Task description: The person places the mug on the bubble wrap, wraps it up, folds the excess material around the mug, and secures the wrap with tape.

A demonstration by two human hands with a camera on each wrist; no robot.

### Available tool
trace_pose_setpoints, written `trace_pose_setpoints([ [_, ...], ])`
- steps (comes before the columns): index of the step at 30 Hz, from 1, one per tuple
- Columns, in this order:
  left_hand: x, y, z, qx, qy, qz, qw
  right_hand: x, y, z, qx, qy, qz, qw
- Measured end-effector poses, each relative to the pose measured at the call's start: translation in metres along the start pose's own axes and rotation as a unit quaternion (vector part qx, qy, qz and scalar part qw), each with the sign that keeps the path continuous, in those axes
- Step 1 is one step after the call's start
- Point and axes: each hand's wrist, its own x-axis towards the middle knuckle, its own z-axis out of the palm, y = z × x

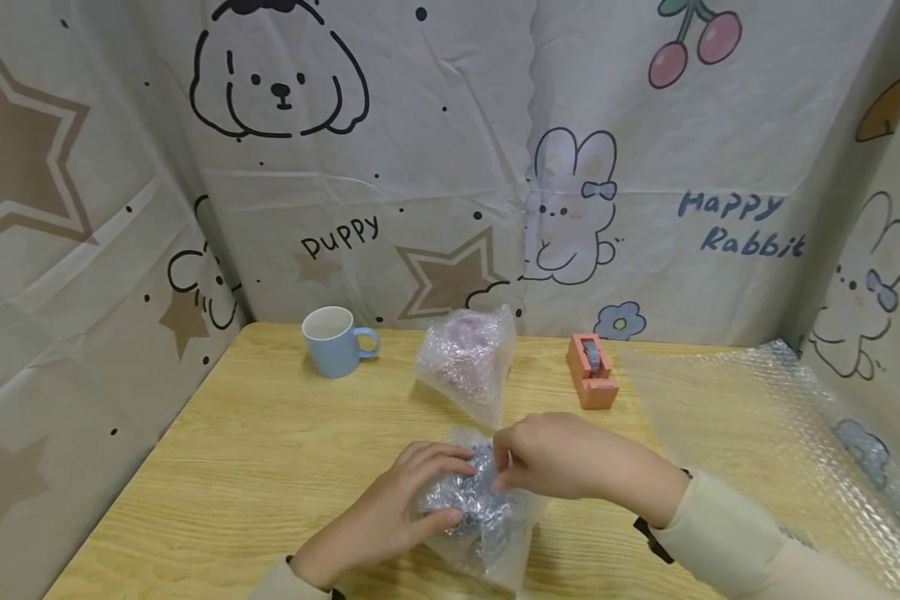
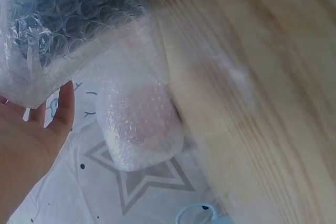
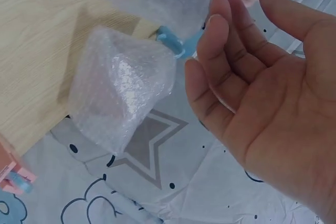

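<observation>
A blue mug (image 1: 328,346) stands at the far left of the counter (image 1: 225,467); nearer, the left hand (image 1: 401,504) rests on a bubble-wrapped bundle (image 1: 490,512), fingers and thumb spread. That bundle lies toward the counter's near edge, below a pinkish wrapped bundle (image 1: 467,354). It should feel cushioned outside, light and a little slippery, perhaps fragile within (the dark contents can't be made out), so a broad hold on its padded sides seems best. At its right, the right hand (image 1: 551,454) has loosely bent fingers, apparently pinching nothing; beyond sit an orange tape dispenser (image 1: 597,395) and a bubble-wrap sheet (image 1: 757,425).
</observation>
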Motion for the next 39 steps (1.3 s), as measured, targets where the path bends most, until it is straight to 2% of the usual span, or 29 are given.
trace_pose_setpoints([
  [8, -0.002, -0.001, 0.000, 0.005, -0.003, -0.005, 1.0000, -0.011, 0.014, -0.002, 0.026, 0.024, 0.015, 0.999],
  [12, -0.002, 0.000, -0.002, -0.001, -0.011, -0.015, 0.9998, -0.020, 0.024, -0.006, 0.025, 0.037, 0.039, 0.998],
  [22, -0.002, 0.001, -0.007, -0.002, 0.002, -0.005, 1.0000, -0.034, 0.054, -0.008, 0.023, 0.042, 0.095, 0.994],
  [28, -0.004, 0.000, -0.010, 0.010, 0.010, 0.001, 0.9999, -0.040, 0.061, -0.006, 0.027, 0.048, 0.103, 0.993],
  [33, -0.005, 0.001, -0.013, 0.013, 0.010, -0.008, 0.9998, -0.044, 0.064, -0.003, 0.039, 0.047, 0.115, 0.991],
  [35, -0.004, 0.003, -0.013, 0.026, 0.009, -0.011, 0.9996, -0.045, 0.065, -0.001, 0.042, 0.043, 0.122, 0.991],
  [39, 0.003, 0.011, -0.010, 0.091, -0.012, 0.001, 0.9958, -0.048, 0.068, 0.003, 0.043, 0.041, 0.134, 0.989],
])
